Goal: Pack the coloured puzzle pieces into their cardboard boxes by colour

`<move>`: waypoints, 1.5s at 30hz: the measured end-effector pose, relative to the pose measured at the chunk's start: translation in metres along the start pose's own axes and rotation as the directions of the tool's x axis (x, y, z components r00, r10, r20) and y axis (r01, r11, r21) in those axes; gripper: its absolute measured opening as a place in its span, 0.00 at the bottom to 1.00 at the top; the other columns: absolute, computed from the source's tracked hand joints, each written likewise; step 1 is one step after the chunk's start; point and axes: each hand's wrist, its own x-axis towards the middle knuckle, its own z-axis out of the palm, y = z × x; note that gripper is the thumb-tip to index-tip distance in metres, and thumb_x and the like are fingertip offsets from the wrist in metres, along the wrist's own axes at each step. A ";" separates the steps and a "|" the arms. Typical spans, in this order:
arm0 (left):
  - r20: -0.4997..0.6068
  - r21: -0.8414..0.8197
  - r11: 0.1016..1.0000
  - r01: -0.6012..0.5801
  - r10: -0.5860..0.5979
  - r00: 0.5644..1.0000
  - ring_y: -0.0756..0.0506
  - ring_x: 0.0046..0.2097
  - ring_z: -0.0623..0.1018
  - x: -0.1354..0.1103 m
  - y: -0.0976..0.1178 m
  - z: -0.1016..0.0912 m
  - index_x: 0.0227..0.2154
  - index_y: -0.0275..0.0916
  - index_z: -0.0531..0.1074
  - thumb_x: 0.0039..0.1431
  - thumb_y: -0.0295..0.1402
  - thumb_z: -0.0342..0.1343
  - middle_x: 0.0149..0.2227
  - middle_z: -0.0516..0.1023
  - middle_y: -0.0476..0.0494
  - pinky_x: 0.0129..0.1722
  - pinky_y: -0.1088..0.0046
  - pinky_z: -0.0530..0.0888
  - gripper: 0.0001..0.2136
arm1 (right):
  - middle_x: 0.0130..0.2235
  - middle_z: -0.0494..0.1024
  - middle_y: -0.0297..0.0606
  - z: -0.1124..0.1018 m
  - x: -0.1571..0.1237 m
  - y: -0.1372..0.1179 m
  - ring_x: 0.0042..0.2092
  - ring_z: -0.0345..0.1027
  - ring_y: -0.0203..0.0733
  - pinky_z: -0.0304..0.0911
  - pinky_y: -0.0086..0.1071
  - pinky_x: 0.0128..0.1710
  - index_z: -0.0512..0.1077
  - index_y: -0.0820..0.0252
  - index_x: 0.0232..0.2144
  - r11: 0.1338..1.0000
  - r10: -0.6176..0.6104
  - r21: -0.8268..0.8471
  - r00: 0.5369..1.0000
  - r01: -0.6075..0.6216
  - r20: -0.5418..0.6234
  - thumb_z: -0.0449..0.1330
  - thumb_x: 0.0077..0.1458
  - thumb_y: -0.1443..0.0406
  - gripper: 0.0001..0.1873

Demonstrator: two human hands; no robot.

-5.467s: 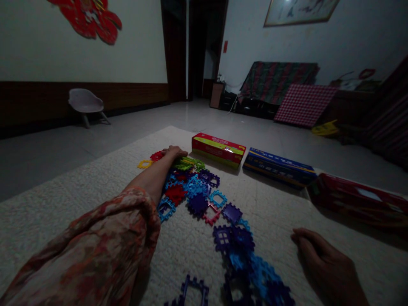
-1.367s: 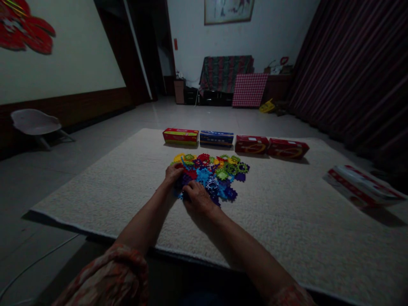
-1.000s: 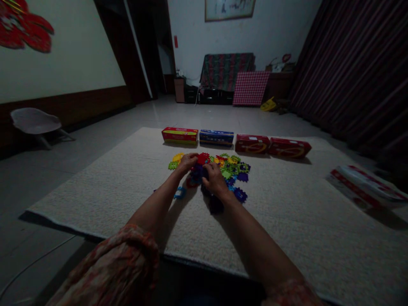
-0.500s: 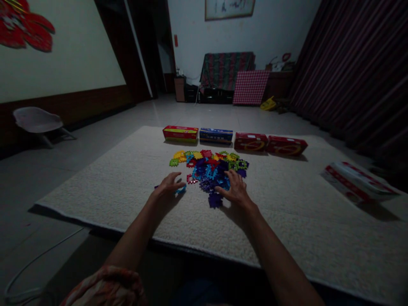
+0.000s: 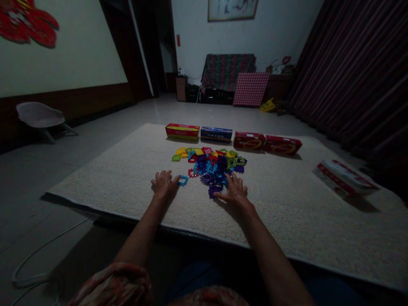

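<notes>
A heap of toothed plastic pieces (image 5: 210, 168) in purple, blue, red, yellow and green lies on a cream fleecy cloth (image 5: 127, 170). My left hand (image 5: 164, 186) rests palm down left of the heap, its fingers spread. Right at its thumb is a light-blue frame-shaped piece (image 5: 182, 180); whether anything lies under the palm is hidden. My right hand (image 5: 235, 190) is at the heap's near right side, fingers apart. Its thumb reaches a dark purple piece (image 5: 214, 192) at the near end, and its fingertips are over or against blue pieces.
Behind the heap stand a red-and-green box (image 5: 182, 132), a blue box (image 5: 216, 134) and two red boxes (image 5: 249, 140). Another red-and-white box (image 5: 346, 178) lies to the right. A white chair (image 5: 41, 117) stands on the floor at left, and a cable (image 5: 47, 246) trails below it.
My left hand has shifted left, off the light-blue piece, and its fingers have spread. My right hand stays beside the heap with little change. The view has tilted slightly.
</notes>
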 end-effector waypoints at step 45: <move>-0.247 -0.273 0.905 -0.328 0.263 0.932 0.38 0.61 0.75 0.174 0.081 0.034 0.57 0.35 0.74 0.64 0.30 0.55 0.59 0.77 0.34 0.65 0.60 0.68 0.19 | 0.52 0.78 0.50 -0.012 0.151 0.035 0.54 0.72 0.54 0.68 0.53 0.57 0.69 0.58 0.56 0.854 -0.122 0.268 0.673 0.445 -0.729 0.58 0.55 0.62 0.25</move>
